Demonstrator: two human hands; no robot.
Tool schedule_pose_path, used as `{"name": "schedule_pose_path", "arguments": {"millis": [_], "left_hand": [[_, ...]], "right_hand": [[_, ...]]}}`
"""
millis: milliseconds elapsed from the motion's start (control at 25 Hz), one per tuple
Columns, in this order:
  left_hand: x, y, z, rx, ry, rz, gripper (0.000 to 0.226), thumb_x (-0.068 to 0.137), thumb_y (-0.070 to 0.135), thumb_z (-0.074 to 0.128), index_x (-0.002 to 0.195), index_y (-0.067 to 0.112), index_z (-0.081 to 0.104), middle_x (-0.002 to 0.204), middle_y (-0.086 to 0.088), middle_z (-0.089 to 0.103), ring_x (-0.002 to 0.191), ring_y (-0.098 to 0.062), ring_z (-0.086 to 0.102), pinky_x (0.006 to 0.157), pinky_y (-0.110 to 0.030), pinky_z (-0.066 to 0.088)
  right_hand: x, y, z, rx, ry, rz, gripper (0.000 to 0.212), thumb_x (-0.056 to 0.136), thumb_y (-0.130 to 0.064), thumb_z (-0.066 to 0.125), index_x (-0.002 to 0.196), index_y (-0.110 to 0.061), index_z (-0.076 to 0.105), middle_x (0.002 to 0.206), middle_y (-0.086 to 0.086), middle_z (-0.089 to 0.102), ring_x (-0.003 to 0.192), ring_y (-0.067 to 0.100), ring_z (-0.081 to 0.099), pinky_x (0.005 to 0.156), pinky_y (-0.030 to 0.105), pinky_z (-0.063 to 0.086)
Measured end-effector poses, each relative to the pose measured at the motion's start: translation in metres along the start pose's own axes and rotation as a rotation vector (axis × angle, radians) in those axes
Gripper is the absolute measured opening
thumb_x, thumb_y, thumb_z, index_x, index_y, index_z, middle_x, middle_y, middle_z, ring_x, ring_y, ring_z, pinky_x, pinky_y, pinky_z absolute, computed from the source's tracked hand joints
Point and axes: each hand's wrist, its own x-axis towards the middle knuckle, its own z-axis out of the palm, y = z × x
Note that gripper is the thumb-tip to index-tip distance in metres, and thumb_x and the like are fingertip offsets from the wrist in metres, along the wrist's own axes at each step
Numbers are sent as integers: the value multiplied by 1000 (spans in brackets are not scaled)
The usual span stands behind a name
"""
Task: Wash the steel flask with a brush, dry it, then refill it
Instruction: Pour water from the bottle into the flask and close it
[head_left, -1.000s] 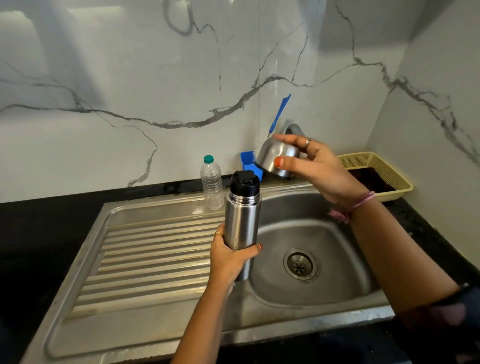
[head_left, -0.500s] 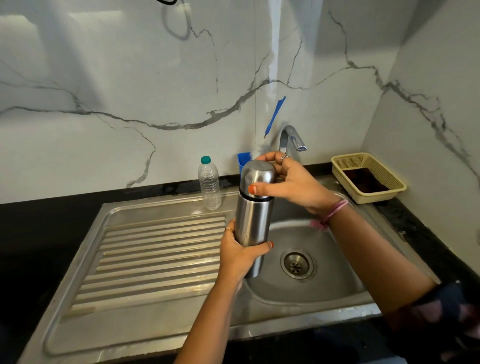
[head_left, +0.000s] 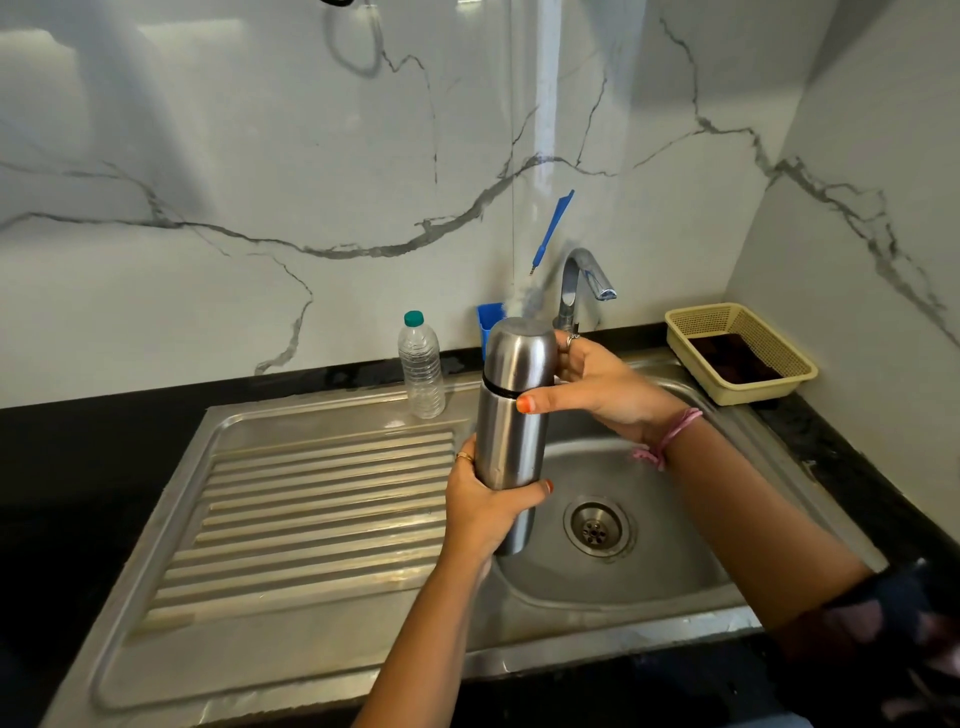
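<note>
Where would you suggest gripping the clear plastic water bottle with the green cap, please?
Grip the clear plastic water bottle with the green cap round its ribbed middle, coming from the front-left over the ridged steel draining board. It stands upright close to the marble wall, and the steel flask and both hands crowd its right.

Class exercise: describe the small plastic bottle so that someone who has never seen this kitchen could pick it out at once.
Find the steel sink with its ribbed draining board. At the board's back edge, against the marble wall, stands the plastic bottle, upright. It is clear and ridged with a green cap, unlike the shiny steel flask held in both hands to its right.
</note>
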Motion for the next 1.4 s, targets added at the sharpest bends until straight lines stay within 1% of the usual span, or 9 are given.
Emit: {"name": "schedule_pose_path", "arguments": {"millis": [160, 360, 560, 720, 880, 1000, 1120, 1240, 1400], "left_hand": [[3, -2, -2, -7, 13, 2, 77, 56, 7, 92, 116, 28, 50, 105, 0, 66, 92, -16, 65, 82, -38, 57], [5, -4, -2, 13, -7, -2, 85, 55, 9, 92, 125, 26, 48, 109, 2, 64, 96, -16, 64, 86, -40, 57], [7, -5, -2, 35, -5, -1, 86, 54, 11, 93, 126, 24, 49, 110, 0, 64, 98, -17, 64, 88, -43, 56], [8, -4, -2, 48, -16, 2, 88, 55, 12, 93, 130, 23, 48, 111, 2, 63, 98, -15, 63, 88, -40, 56], [10, -3, -1, 36, -19, 6, 88, 55, 10, 92, 131, 22, 49, 110, 2, 64, 98, -16, 64, 86, -39, 57], [10, -2, 0, 46, -29, 0, 87, 55, 10, 92, 129, 22, 49, 110, 2, 63, 98, -16, 63, 87, -40, 56], [9, -2, 0, 58, -42, 2, 82, 56, 10, 92, 123, 29, 48, 111, 3, 63, 98, -14, 63, 87, -38, 56], [9, -2, 1, 44, -28, 1, 83, 56, 10, 92, 125, 27, 49, 110, 2, 63, 98, -15, 63, 86, -38, 57], [9, -4, 2, 64, -24, 9, 83, 56, 10, 92, 125, 25, 49, 108, 2, 62, 96, -14, 62, 84, -36, 56]], "right_hand": [[6, 0, 11, -60, 50, -33, 63, 62, -9, 86, 114, -27, 56, 109, -5, 67, 100, 9, 65, 79, 19, 53], [5, 1, -3, 88, -56, -10, 62, 66, -9, 78, 122, -18, 55, 113, -1, 69, 109, 16, 63, 90, 26, 50], [12, 3, 0, -20, 24, -14, 87, 51, -24, 86, 130, -24, 49, 118, 0, 62, 109, 18, 63, 88, 29, 53], [5, -5, -14, 3, -62, 11, 82, 61, -8, 83, 135, -21, 48, 126, 0, 62, 115, 16, 60, 92, 27, 51], [10, -2, 0, -30, 77, -7, 73, 56, -11, 88, 118, -27, 53, 113, 0, 65, 103, 16, 64, 83, 25, 54], [9, -3, -8, -30, -25, 28, 84, 61, -9, 85, 134, -23, 46, 125, 1, 61, 113, 14, 61, 90, 25, 51], [5, -5, -17, -16, -80, 45, 74, 67, -2, 77, 135, -13, 48, 125, 4, 63, 116, 18, 60, 93, 28, 50], [3, -4, -3, -75, 50, 23, 66, 63, -9, 85, 122, -17, 57, 114, 1, 68, 108, 20, 63, 89, 26, 53], [2, 3, 16, -131, 255, 9, 74, 61, -25, 89, 122, -22, 48, 108, -5, 61, 93, 9, 64, 70, 15, 52]]}}
